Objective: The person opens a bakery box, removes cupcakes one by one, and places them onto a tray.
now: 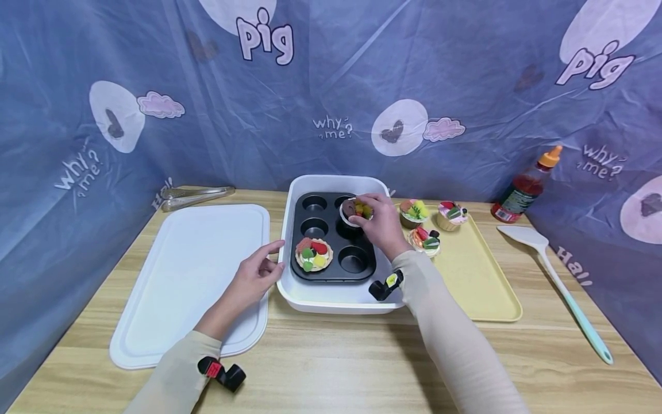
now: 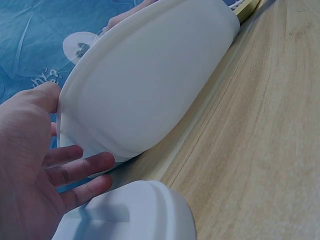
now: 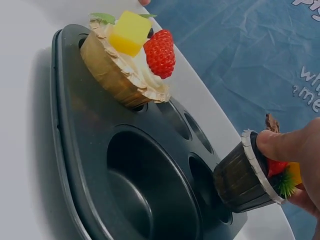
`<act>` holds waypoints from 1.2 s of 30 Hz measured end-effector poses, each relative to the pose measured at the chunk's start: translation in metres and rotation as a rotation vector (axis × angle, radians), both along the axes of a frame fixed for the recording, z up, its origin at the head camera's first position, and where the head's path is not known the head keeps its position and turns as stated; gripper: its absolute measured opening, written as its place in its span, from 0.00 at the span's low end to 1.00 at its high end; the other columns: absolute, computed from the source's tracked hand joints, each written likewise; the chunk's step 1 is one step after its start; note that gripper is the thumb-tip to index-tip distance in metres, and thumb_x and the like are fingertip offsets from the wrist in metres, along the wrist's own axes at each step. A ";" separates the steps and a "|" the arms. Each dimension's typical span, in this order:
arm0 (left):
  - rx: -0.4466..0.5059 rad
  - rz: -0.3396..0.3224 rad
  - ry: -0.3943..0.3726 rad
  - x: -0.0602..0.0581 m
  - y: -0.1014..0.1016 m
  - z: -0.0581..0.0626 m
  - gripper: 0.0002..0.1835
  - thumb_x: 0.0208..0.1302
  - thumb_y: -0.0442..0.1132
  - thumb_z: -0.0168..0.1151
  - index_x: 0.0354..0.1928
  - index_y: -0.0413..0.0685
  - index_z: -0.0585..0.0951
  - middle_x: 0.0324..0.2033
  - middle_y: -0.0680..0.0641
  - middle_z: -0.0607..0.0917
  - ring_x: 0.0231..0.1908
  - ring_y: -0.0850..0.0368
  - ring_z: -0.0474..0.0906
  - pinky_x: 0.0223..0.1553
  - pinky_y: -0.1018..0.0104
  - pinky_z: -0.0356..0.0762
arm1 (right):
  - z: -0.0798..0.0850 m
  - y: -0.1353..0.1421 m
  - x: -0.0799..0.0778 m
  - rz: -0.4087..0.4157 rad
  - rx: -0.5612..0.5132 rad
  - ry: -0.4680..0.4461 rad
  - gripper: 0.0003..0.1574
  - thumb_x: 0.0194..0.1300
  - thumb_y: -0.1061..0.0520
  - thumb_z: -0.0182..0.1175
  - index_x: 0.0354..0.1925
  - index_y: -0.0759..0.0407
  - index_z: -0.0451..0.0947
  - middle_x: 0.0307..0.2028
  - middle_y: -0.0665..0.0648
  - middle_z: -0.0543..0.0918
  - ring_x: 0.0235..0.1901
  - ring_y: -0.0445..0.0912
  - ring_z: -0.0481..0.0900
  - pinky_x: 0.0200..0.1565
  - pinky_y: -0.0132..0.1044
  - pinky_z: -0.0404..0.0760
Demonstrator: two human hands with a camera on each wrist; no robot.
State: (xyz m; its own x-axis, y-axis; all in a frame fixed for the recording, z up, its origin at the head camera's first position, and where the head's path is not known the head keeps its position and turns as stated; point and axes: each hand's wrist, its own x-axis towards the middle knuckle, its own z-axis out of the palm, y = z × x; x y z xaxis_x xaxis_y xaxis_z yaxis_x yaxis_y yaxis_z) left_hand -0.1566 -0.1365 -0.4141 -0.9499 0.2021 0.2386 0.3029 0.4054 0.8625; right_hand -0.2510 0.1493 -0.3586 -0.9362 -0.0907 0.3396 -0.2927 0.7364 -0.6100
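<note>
A dark muffin tin (image 1: 335,275) lies inside a white rectangular tub (image 1: 331,307). My right hand (image 1: 383,224) pinches a toy cupcake (image 3: 240,175) in a dark brown wrapper by its topped rim. The cupcake tilts in the right wrist view, its base right at a cup of the tin's right column. A fruit-topped tart (image 1: 314,255) in a pale wrapper sits in the front left cup; the front right cup (image 1: 354,260) is bare. My left hand (image 1: 253,273) is at the tub's left wall, its thumb (image 2: 47,95) at the rim and its other fingers loosely spread outside.
A yellow tray (image 1: 486,293) right of the tub bears several toy cupcakes (image 1: 451,215). A white tray (image 1: 196,276) lies left, with metal tongs (image 1: 196,196) behind it. A sauce bottle (image 1: 524,190) and a spatula (image 1: 561,282) are at the right. A printed blue cloth (image 1: 331,86) hangs behind.
</note>
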 end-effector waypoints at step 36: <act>-0.014 0.022 -0.010 0.002 0.001 0.001 0.27 0.68 0.30 0.62 0.68 0.43 0.73 0.32 0.42 0.87 0.32 0.61 0.80 0.37 0.73 0.78 | 0.000 0.028 0.015 -0.155 -0.258 0.006 0.32 0.53 0.55 0.79 0.57 0.58 0.84 0.56 0.60 0.83 0.55 0.54 0.78 0.58 0.50 0.81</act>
